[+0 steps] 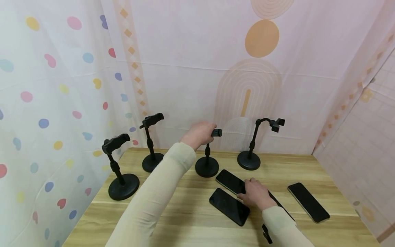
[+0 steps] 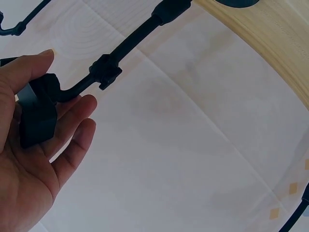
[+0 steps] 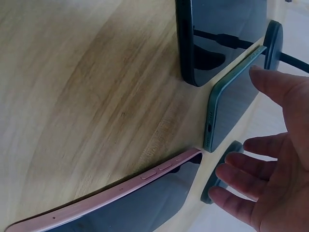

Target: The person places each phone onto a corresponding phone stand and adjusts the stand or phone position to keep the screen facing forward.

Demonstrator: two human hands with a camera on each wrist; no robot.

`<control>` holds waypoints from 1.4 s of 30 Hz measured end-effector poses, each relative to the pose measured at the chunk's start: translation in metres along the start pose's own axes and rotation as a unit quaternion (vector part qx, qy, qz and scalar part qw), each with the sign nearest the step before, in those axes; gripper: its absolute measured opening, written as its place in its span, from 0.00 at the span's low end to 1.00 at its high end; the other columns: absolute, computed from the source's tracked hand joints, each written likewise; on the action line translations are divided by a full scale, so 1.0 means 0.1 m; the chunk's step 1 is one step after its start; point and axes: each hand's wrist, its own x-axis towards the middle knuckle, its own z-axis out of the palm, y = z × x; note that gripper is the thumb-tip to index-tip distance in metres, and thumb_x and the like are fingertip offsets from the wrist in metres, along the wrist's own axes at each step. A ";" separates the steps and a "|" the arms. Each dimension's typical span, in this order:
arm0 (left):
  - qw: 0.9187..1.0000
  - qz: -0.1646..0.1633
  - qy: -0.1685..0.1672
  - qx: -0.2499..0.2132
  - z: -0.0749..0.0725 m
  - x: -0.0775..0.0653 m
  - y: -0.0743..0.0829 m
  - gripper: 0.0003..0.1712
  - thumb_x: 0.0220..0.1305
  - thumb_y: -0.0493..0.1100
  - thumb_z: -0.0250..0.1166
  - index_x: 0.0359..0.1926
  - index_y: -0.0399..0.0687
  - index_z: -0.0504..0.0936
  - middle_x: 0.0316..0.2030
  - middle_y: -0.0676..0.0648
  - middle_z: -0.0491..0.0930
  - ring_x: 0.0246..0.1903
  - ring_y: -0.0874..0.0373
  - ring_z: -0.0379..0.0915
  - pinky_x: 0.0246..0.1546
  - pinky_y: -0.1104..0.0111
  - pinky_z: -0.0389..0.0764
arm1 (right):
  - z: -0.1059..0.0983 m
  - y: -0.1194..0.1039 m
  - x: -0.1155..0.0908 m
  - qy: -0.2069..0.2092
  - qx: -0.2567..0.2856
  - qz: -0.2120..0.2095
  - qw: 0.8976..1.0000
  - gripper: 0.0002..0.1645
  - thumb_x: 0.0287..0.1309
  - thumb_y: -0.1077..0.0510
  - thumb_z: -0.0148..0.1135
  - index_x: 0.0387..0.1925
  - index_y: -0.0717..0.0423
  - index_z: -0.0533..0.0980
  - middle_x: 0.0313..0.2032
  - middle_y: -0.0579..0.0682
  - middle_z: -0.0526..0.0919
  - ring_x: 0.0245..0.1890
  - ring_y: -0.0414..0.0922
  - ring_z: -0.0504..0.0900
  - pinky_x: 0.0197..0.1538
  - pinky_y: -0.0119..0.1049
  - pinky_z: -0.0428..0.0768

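Our left hand (image 1: pixel 199 134) is holding the clamp head (image 2: pixel 38 116) of a black phone stand (image 1: pixel 207 167), thumb on one side and fingers bending loosely round the other, so we're getting a partly curled grip. That stand's round base is sitting near the back of the wooden table (image 1: pixel 342 233). Our right hand (image 1: pixel 255 193) is hanging relaxed, fingers apart and gripping nothing. It's sitting right by the green-edged phone (image 3: pixel 234 104), though we can't tell if it's touching. Further out, we're seeing a dark-edged phone (image 1: pixel 229 207) lying just beside the green one, a pink-edged phone (image 3: pixel 140 203) lying partly hidden by our arm, and another phone (image 1: pixel 308 202) lying off to the right. Beyond those, a front-left stand (image 1: pixel 115 167), a back-left stand (image 1: pixel 150 143) and a right-hand stand (image 1: pixel 252 145) are standing around, and a patterned cloth (image 1: pixel 185 96) is hanging behind.
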 end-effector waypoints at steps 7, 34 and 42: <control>1.000 -0.003 -0.004 -0.003 -0.02 -0.02 -0.01 0.25 0.66 0.44 0.67 0.63 0.47 0.76 0.52 0.46 0.81 0.48 0.52 0.78 0.48 0.60 0.78 | 0.01 -0.02 0.06 -0.009 -0.007 0.012 1.000 0.42 0.57 0.42 0.71 0.59 0.71 0.71 0.52 0.68 0.74 0.51 0.62 0.76 0.50 0.57 0.77; 1.000 0.008 0.011 -0.016 -0.03 -0.18 -0.19 0.36 0.64 0.48 0.70 0.70 0.46 0.69 0.58 0.44 0.78 0.55 0.50 0.76 0.54 0.58 0.76 | 0.15 0.00 0.18 -0.003 0.027 0.012 1.000 0.45 0.53 0.44 0.74 0.58 0.75 0.70 0.51 0.69 0.75 0.51 0.64 0.75 0.52 0.58 0.76; 0.999 0.002 0.009 -0.033 -0.02 -0.24 -0.27 0.38 0.65 0.47 0.69 0.72 0.45 0.66 0.60 0.43 0.77 0.57 0.49 0.74 0.56 0.56 0.75 | 0.12 -0.03 0.20 -0.027 0.058 0.028 0.998 0.40 0.50 0.48 0.78 0.53 0.74 0.73 0.48 0.68 0.71 0.49 0.63 0.72 0.51 0.57 0.75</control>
